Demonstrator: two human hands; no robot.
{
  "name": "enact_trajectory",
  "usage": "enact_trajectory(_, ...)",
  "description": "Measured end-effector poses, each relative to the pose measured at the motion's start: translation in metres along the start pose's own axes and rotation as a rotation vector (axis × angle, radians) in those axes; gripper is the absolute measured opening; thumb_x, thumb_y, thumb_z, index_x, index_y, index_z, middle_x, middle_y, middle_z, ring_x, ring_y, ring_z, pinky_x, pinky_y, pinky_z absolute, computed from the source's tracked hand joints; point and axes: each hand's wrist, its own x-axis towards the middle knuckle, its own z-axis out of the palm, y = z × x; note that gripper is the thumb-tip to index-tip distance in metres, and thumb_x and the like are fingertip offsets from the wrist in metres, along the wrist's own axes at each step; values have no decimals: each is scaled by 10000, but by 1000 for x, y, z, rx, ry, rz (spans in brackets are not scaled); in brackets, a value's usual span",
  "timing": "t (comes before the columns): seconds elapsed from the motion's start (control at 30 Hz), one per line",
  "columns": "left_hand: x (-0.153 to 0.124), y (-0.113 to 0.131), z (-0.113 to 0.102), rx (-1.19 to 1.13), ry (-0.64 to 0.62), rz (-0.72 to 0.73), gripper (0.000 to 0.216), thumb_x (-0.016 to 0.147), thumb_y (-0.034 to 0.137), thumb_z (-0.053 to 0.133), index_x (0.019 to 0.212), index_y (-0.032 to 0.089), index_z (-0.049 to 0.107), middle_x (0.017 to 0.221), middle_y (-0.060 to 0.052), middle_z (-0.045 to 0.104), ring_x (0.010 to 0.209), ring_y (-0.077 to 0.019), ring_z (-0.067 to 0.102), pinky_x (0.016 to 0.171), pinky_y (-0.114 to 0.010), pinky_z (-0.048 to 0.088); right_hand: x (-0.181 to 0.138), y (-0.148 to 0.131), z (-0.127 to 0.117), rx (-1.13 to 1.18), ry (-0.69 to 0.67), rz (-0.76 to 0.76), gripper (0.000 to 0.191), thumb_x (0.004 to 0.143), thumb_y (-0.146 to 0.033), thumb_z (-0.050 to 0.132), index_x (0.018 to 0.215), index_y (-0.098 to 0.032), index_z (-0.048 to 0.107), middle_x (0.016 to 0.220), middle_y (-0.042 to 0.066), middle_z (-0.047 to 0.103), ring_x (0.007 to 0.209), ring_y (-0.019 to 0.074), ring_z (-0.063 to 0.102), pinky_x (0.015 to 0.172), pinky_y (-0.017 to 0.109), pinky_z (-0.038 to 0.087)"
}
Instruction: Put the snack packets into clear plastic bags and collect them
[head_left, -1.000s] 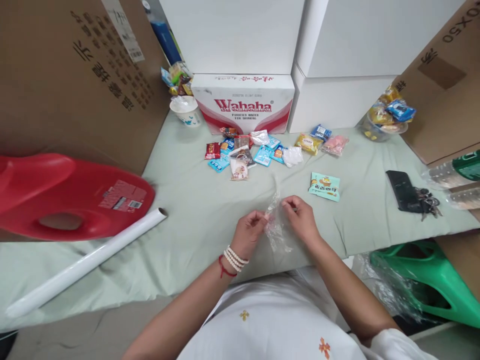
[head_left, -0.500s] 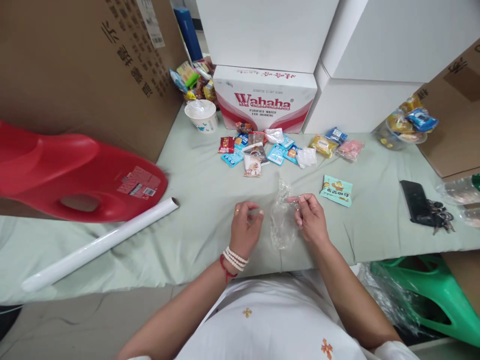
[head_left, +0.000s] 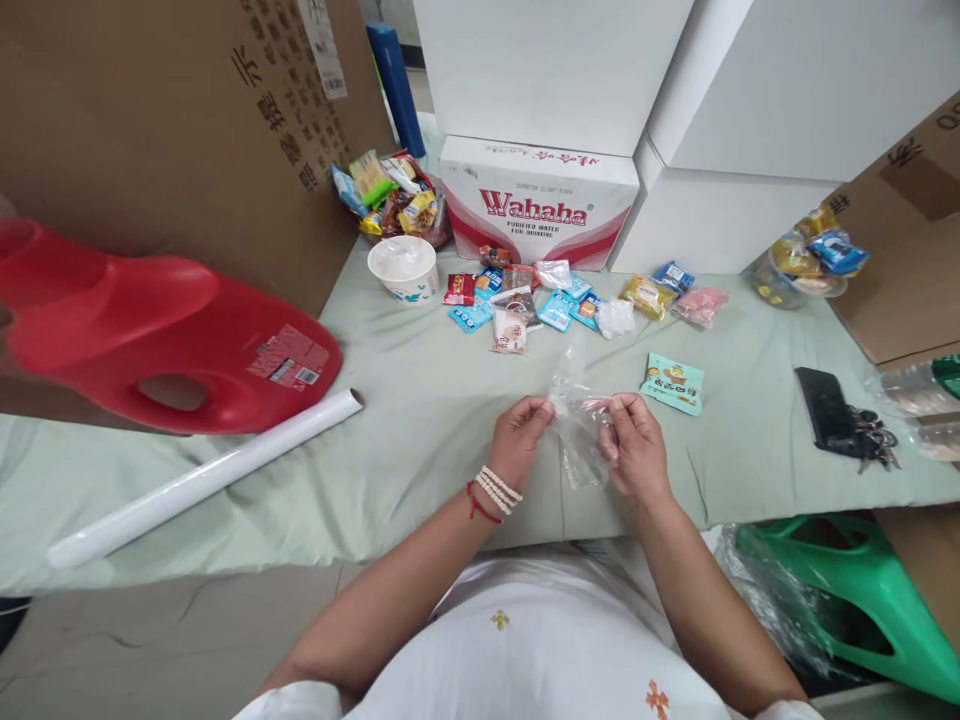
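A small clear plastic bag point(head_left: 579, 432) hangs between both hands above the pale green cloth point(head_left: 420, 420). My left hand point(head_left: 521, 440), with bead bracelets at the wrist, pinches the bag's left top edge. My right hand point(head_left: 634, 445) pinches its right edge. Beyond the hands lies a teal snack packet point(head_left: 673, 382). Farther back a cluster of small snack packets point(head_left: 525, 300) is spread in front of a Wahaha carton point(head_left: 536, 205).
A red plastic stool point(head_left: 150, 340) lies on its side at left with a white roll point(head_left: 202, 480) before it. A paper cup point(head_left: 405, 268), a snack basket point(head_left: 394, 195), a snack bowl point(head_left: 810, 262), a black phone with keys point(head_left: 836, 415), a green stool point(head_left: 855, 580) and cardboard boxes surround the cloth.
My left hand let go of the bag half a second ago and has come back to pinch it again. The bag is held a little higher and farther right in view.
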Motion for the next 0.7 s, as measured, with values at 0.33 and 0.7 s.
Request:
enact_trajectory(0.33,-4,23,-25,-177,7,-134,420,664,536,871,734,189,644,676,27,620,630,-103,577,599,-221,454,18,-1,-24,-107,-15,-10,429,803,-580,798,807,-234,544,729,-44,612,429,60,375,386,236,244)
enact_trajectory(0.7,-3,16,-54,277,-41,78,391,820,563,736,758,180,688,634,37,518,622,-118,449,611,-257,370,25,-20,-57,-683,-340,-55,424,931,-637,619,1012,-222,660,984,47,701,795,177,618,720,306,515)
